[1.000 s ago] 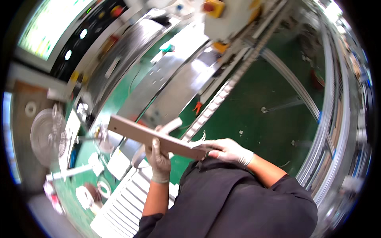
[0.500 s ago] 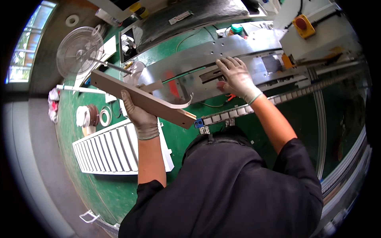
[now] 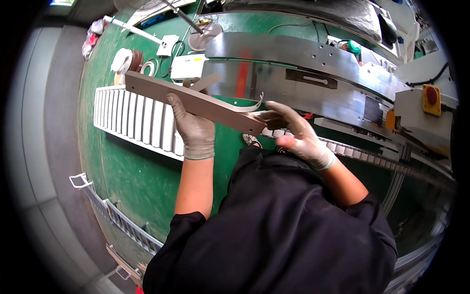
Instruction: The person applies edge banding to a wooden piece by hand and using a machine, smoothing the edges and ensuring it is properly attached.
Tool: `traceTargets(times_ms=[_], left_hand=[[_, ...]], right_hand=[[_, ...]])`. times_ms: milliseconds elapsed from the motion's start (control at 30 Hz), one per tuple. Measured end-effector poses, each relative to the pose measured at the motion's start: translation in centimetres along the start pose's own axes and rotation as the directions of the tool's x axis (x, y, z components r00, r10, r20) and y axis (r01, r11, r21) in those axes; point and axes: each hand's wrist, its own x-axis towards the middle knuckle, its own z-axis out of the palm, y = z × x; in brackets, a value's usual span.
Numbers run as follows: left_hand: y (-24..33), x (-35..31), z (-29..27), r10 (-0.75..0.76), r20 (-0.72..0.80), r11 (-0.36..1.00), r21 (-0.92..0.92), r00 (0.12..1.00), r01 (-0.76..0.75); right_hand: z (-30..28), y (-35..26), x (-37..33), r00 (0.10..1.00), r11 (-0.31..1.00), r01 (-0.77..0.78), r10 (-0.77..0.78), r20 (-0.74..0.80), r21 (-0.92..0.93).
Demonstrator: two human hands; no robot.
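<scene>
My left hand (image 3: 196, 130), in a pale work glove, grips a long grey-brown board (image 3: 210, 109), its thumb on the near face and the other fingers behind. A thin curled strip (image 3: 252, 109) hangs loose off the board's far edge near its right end. Another piece of strip (image 3: 205, 82) sticks up behind the board by my left fingers. At the board's right end is my gloved right hand (image 3: 301, 137), open, its fingers spread and the fingertips close to the corner. Whether they touch the board I cannot tell.
Beyond the board stands a steel machine table (image 3: 274, 73), with a conveyor track (image 3: 352, 152) along its near side. A red stop button (image 3: 432, 95) sits at right. White slatted rollers (image 3: 142, 120) and tape rolls (image 3: 149, 67) lie at left on the green floor.
My right hand has come off the steel table and moved back to the board's right end. My left hand still holds the board. The whole view has shifted.
</scene>
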Motion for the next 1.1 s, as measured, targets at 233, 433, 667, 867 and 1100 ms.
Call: traceTargets(times_ms=[233, 433, 667, 867, 1100], left_hand=[[1.0, -5.2, -1.0, 0.143, 0.015, 0.981, 0.13, 0.99, -0.143], [3.1, -7.9, -5.9, 0.025, 0.379, 0.849, 0.48, 0.925, -0.22], [10.0, -2.7, -11.0, -0.005, 0.612, 0.502, 0.685, 0.79, -0.528], [14.3, 1.8, -16.6, 0.194, 0.149, 0.745, 0.621, 0.97, -0.245], [11.5, 6.4, -18.0, 0.083, -0.02, 0.902, 0.427, 0.996, -0.067]], right_hand=[[2.4, 0.5, 4.3, 0.979, 0.981, -0.183, 0.177, -0.102, -0.059], [6.6, 3.8, 10.0, 0.938, 0.961, -0.268, 0.245, -0.246, -0.066], [11.7, 6.1, 23.1, 0.956, 0.844, 0.052, 0.113, -0.272, 0.534], [15.4, 2.5, 24.1, 0.961, 0.979, 0.045, 0.013, -0.277, 0.201], [25.4, 7.6, 24.3, 0.989, 0.947, -0.149, 0.14, -0.052, -0.283]])
